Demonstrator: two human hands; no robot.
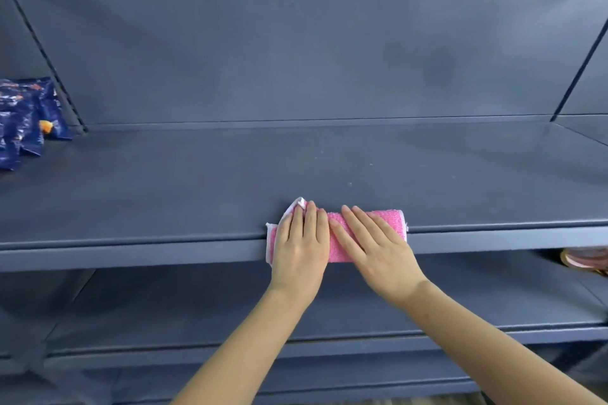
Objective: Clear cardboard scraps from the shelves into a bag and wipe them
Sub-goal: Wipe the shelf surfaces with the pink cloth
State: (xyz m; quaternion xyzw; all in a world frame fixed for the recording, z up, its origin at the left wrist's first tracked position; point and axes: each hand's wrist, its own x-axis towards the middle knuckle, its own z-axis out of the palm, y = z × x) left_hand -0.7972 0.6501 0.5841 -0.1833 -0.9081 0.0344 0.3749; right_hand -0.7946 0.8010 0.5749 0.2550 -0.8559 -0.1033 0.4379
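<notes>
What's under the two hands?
A pink cloth, folded over the shelf edge. The left hand and right hand lie flat on it. The cloth hides the edge beneath.

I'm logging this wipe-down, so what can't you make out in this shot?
- Head view: cloth middle, covered by left hand and right hand.
- Blue packets, cut by left edge.
- Item on lower shelf, cut by right edge, blurred.
</notes>
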